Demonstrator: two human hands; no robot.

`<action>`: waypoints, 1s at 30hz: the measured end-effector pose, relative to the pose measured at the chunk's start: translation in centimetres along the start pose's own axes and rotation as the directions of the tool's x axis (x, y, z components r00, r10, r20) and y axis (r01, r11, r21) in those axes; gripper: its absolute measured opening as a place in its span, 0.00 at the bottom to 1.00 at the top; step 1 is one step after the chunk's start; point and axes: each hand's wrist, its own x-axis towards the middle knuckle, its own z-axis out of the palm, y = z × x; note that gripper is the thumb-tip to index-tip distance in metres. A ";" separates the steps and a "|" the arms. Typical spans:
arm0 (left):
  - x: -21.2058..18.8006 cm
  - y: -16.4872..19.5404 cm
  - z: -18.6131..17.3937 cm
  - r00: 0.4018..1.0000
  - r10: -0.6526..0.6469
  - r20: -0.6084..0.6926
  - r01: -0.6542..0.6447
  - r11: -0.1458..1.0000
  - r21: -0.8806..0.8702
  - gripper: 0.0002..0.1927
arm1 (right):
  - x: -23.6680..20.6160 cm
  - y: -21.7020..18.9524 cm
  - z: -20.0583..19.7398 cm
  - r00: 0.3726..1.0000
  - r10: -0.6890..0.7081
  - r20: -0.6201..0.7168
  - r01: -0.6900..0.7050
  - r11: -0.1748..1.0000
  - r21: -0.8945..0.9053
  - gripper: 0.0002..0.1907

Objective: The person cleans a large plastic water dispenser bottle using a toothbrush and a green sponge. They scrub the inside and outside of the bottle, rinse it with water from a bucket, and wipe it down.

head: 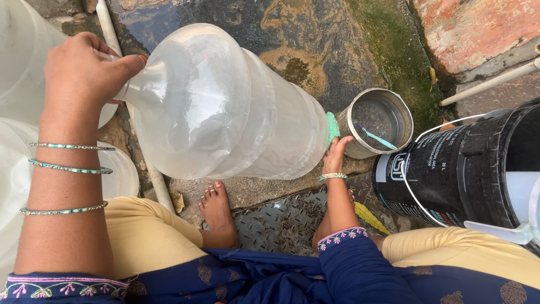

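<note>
Beside the black bucket (467, 169) with its white label, I tilt the clear water jug (225, 107) over wet stone, left hand (84, 70) clenched round its neck, right hand (336, 155) pressing a green scrubber (332, 127) flat to its base

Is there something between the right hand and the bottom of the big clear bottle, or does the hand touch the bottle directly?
Yes. A green scrub pad sits between the right hand and the base of the large clear bottle. The left hand grips the bottle's neck directly, with nothing visible between.
</note>
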 end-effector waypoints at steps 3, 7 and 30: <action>-0.5 0.8 -0.3 0.998 -0.052 0.017 0.053 0.998 -0.044 0.26 | -2.3 0.4 3.4 0.962 -0.196 -0.188 0.179 0.979 -0.101 0.55; -0.8 2.4 -0.9 1.000 -0.030 0.003 0.029 0.999 0.021 0.23 | -9.5 -1.6 10.7 0.718 -0.687 -0.113 0.516 0.634 -0.576 0.43; -0.9 1.0 -1.5 0.977 0.166 0.137 -0.107 0.927 -0.359 0.27 | -6.3 -3.8 6.8 0.848 -0.518 -0.111 0.328 0.679 -0.657 0.28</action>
